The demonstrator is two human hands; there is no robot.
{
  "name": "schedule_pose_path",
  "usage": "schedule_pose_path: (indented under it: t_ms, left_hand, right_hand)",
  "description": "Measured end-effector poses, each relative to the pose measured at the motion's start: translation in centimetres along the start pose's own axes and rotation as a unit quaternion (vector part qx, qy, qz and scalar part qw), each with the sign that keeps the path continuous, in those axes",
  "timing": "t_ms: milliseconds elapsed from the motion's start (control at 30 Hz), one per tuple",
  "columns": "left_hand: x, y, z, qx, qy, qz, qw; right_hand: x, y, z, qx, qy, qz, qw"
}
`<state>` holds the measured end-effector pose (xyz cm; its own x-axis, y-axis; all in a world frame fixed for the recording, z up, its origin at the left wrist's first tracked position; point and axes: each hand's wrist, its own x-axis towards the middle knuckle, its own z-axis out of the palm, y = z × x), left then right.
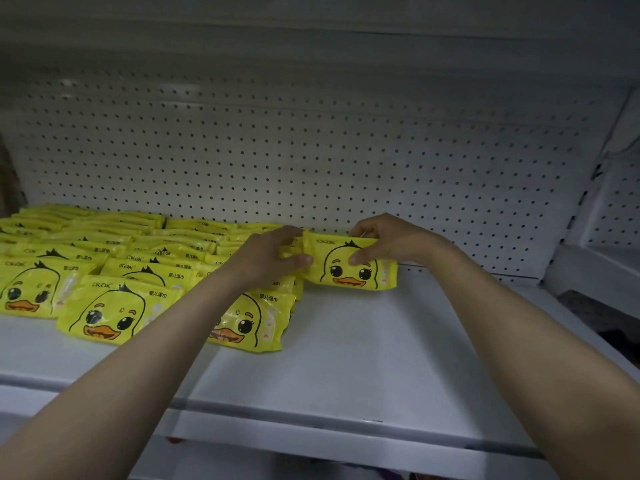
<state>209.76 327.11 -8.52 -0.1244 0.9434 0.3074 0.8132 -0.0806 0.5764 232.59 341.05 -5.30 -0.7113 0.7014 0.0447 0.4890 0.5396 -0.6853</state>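
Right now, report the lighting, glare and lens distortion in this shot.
Head view: dim grey light, darkest at the top; faint glare on the glossy front packs; wide lens bows the shelf edge and pegboard rows; the held pack is fairly sharp.

Glossy yellow wipes pack (349, 268) with a cartoon duck face, tilted face-forward near the back of the white shelf (381, 348)

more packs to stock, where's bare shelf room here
Bare shelf runs from the held pack right to the side wall, and forward to the front edge. Left of it, rows of duck packs crowd the shelf back to the pegboard.
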Motion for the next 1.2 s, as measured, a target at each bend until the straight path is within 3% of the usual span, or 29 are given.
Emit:
schedule_pose_path:
  t_ms: [100, 233, 367, 667, 1200]
  left_hand:
    - [-0.6, -0.7, 0.7, 0.148, -0.061, -0.032, 0.987]
    - [-0.8, -0.8, 1.3, 0.230, -0.055, -0.014, 0.972]
    - [-1.0, -1.0, 1.5, 0.239, -0.047, -0.010, 0.970]
    - [-1.0, -1.7, 1.9, 0.242, -0.024, 0.004, 0.970]
    - [-0.9, -1.8, 2.2, 0.243, -0.008, 0.003, 0.970]
  right_hand:
    - [1.4, 2.3, 0.1, -0.068, 0.021, 0.024, 0.997]
    - [2.7, 4.0, 1.4, -0.090, 0.030, 0.035, 0.995]
    - [3.6, 5.0, 2.1, -0.071, 0.058, 0.028, 0.995]
    - [4.6, 3.9, 2.8, -0.234, 0.108, -0.003, 0.966]
    - [4.9, 3.7, 4.2, -0.314, 0.172, -0.029, 0.933]
